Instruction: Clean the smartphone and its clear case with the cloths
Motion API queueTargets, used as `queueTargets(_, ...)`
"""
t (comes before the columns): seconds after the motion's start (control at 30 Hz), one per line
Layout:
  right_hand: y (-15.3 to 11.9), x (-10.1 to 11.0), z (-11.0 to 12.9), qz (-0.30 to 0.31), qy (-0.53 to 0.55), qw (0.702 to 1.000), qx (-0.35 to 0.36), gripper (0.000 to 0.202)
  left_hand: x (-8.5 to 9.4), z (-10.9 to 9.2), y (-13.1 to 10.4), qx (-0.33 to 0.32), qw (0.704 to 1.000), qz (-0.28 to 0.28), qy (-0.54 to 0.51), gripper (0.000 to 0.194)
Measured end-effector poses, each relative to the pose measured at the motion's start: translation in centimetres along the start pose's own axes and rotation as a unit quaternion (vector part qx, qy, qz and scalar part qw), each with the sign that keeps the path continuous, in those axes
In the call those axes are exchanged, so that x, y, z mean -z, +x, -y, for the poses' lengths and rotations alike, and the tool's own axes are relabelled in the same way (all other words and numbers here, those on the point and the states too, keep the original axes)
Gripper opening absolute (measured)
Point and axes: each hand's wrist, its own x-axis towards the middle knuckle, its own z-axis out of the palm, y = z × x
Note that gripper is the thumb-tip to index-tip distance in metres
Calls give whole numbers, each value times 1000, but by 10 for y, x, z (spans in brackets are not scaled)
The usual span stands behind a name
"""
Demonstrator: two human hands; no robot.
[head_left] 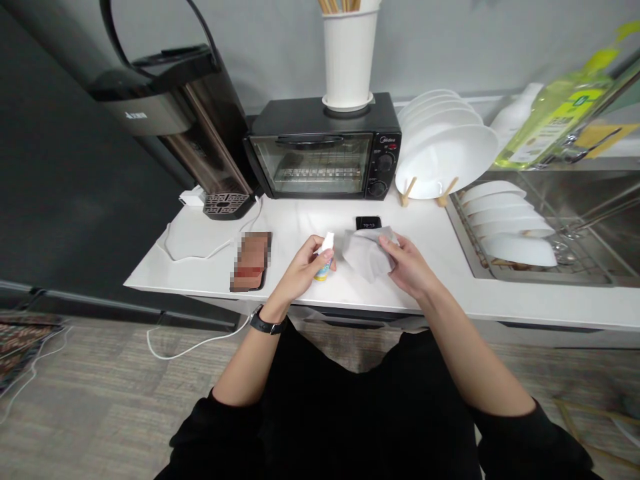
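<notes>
My left hand [306, 267] is closed around a small white spray bottle [327, 245] with a blue and yellow label, held upright over the white counter. A thin, light grey cloth [369, 255] is pinched in my right hand [407, 267], thumb on top, the rest of it spreading to the left. Just behind the cloth lies a phone [369, 222] with its screen lit; the cloth hides its near part. Left of my left hand, a larger phone [253, 260], its screen blurred out, rests near the counter's front edge.
A toaster oven [320, 160] stands at the back, with a white cup of chopsticks [350, 60] on top. To its left is a water dispenser [200, 127]; a white cable [200, 259] trails nearby. On the right are racked plates [445, 153], a sink [467, 250] with bowls, and a soap bottle [555, 113].
</notes>
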Motion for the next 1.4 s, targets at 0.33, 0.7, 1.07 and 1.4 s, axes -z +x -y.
queueTargets(0.33, -11, -28, 19, 38, 70, 996, -29, 49, -26, 10, 1, 56, 994, -82, -32, 65)
queueTargets(0.7, -8, -10, 2, 75, 157, 976, -133, 45, -3, -9, 7, 74, 995, -62, -3, 62)
queueTargets(1.07, -11, -2, -16, 34, 239, 964, -109, 34, -5, -1, -2, -20, 992, -42, 115, 52)
queueTargets(1.4, -16, -23, -25, 25, 337, 935, -109, 21, -22, 2, -9, 91, 990, 43, -100, 80)
